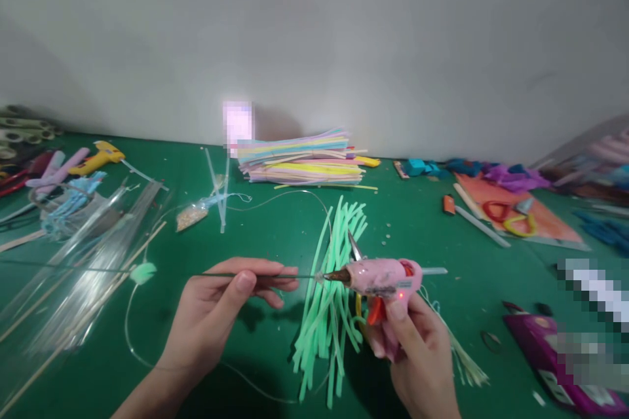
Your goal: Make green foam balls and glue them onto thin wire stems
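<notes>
A person's left hand (211, 314) holds a thin dark stick (275, 276) while the right hand (422, 344) grips a pink glue gun (376, 277), its nozzle at the stick's tip, above mint-green strips (314, 334) spread on a green counter (265, 222). Beyond, pastel bundles (299, 158) lie near a pale wall (314, 46); scissors (497, 211) rest on an orange sheet (553, 224) at right.

Pink glue gun (376, 276) with orange-red trigger (377, 311), mint-green pipe cleaners (322, 327), dark stem (270, 275), green tabletop (265, 232)
</notes>
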Available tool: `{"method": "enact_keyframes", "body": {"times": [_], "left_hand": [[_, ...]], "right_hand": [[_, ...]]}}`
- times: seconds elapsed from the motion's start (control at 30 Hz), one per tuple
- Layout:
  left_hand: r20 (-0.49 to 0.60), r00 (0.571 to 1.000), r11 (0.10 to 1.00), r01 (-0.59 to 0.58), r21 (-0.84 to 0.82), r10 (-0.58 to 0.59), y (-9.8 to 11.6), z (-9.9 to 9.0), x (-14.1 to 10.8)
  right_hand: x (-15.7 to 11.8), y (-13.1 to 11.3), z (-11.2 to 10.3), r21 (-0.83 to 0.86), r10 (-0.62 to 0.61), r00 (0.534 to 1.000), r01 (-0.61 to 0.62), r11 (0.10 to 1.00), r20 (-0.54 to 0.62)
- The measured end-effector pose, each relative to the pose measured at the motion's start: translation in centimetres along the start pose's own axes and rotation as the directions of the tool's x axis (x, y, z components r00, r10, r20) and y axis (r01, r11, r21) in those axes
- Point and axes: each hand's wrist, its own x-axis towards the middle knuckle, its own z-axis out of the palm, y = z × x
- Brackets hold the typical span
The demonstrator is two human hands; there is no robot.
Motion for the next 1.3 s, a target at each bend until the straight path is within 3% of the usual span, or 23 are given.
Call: {"method": "enact_keyframes", "body": {"times": [0.73, 0.97, 1.3], "left_hand": [[-0.020, 0.999, 0.999, 0.034, -0.006, -0.034, 0.3, 0.0, -0.4], [0.007, 0.999, 0.994, 0.054, -0.098, -0.054, 0.5, 0.2, -0.5], [0.011, 0.999, 0.990, -0.039, -0.139, 0.041, 1.0, 0.7, -0.8]], "right_hand": [[-0.3, -0.4, 0.1, -0.024, -0.019, 0.998, 0.020, 1.000, 0.064], [-0.3, -0.3, 0.1, 0.020, 0.020, 0.993, -0.022, 1.000, 0.113], [0.0, -0.7, 0.5, 0.101, 0.106, 0.990, -0.115, 0.988, 0.090]]}}
